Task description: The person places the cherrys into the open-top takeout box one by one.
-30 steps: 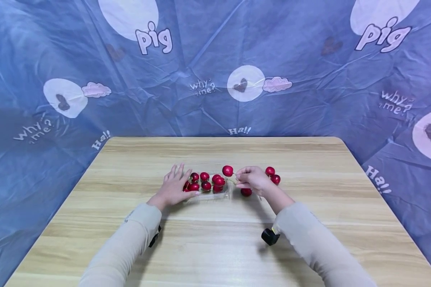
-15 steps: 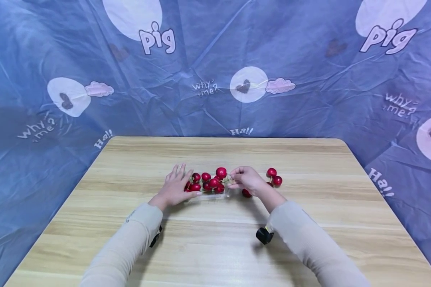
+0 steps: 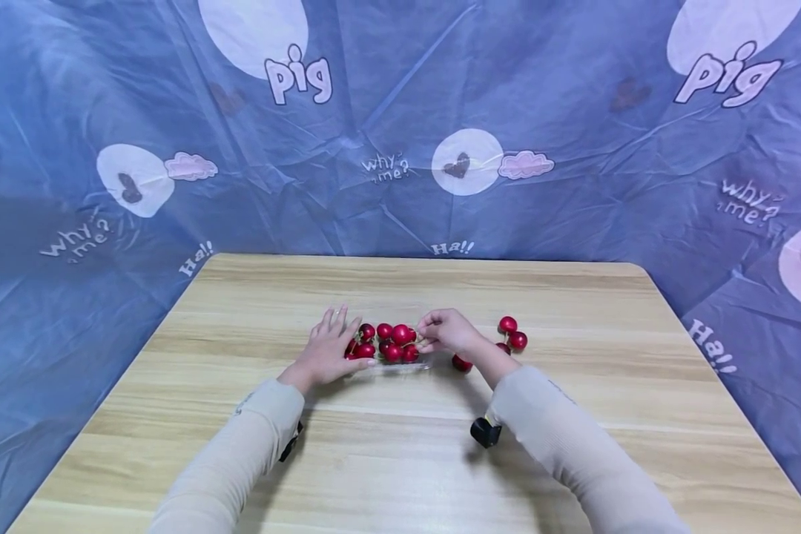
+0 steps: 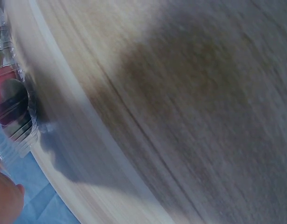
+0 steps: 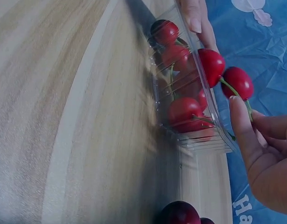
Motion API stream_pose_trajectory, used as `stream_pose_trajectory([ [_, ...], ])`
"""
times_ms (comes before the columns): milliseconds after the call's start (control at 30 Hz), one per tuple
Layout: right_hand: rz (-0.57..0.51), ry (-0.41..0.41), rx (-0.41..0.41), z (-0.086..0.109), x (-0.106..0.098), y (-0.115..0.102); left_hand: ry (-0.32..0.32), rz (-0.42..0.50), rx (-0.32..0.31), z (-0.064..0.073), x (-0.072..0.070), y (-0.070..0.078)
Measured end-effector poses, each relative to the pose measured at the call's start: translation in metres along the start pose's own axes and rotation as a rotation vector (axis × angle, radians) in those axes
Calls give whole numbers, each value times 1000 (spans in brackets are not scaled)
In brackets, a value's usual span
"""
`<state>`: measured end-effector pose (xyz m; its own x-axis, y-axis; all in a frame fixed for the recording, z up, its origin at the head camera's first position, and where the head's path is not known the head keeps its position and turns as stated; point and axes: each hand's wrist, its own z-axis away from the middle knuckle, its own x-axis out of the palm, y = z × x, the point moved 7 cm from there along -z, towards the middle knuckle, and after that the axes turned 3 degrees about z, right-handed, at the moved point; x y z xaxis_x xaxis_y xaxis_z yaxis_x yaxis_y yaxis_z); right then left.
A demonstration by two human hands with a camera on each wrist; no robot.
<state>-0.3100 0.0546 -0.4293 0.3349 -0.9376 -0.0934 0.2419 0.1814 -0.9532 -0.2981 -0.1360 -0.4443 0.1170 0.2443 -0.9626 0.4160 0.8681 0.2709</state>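
Here, left hand (image 3: pixel 322 354) spread wide at end of clear box (image 5: pixel 208 146); right hand (image 3: pixel 450 333) pinching cherry stems (image 5: pixel 231 87).

The left sleeve (image 3: pixel 207 467) and the right sleeve (image 3: pixel 584 445) are cut long in pale beige cloth, lightly creased, and are ended above bare hands (image 3: pixel 322 351). A small greyish mark (image 3: pixel 243 403) is borne on the left one. Small black devices (image 3: pixel 485 432) are worn under the wrists, the right one being touched with yellow.
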Motion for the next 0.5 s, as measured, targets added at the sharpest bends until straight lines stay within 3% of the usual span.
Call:
stream_pose_trajectory([
  [233,149,-27,-50,-6,3,-5,5,-4,2,0,1,0],
  [500,247,-29,-74,-11,6,-8,10,-6,0,-1,3,-1],
])
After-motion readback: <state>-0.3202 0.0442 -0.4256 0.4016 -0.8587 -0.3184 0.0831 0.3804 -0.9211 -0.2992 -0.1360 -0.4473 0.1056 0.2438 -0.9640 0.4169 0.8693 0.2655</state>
